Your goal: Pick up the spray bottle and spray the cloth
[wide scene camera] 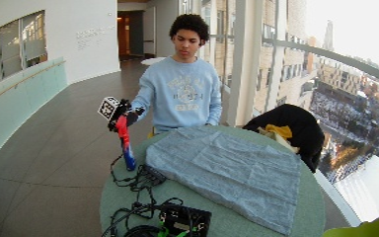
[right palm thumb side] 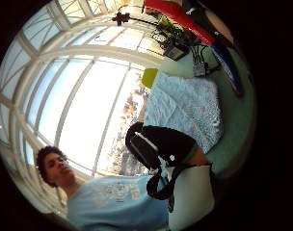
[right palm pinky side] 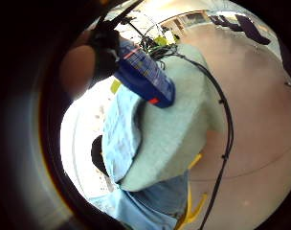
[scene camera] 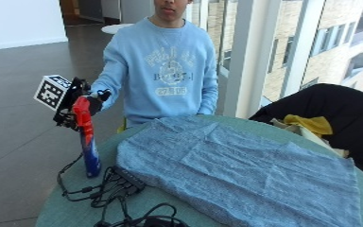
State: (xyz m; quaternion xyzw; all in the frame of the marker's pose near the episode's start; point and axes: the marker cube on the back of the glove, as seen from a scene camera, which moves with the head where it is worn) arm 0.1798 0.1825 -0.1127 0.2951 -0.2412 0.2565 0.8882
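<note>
A person in a light blue sweatshirt is sitting behind a round green worktop, and the gloved right hand is curling its fingers round the red head of the spray bottle, holding it upright at the worktop's edge, just beside the blue-grey cloth. Whether the bottle's base is touching the worktop or hanging just over the edge is hard to make out in the outside view. The cloth is lying spread flat over most of the worktop.

The wide outside view is adding what the nearer one is cutting off: a black box with cables at the near edge of the worktop. A dark jacket with something yellow on it is draped on a chair beside the worktop.

The little finger side palm view is showing the bottle's blue body and label close against the palm, over the worktop's rim and the cloth. The thumb side view is catching only the red head at its margin, the cloth beyond
</note>
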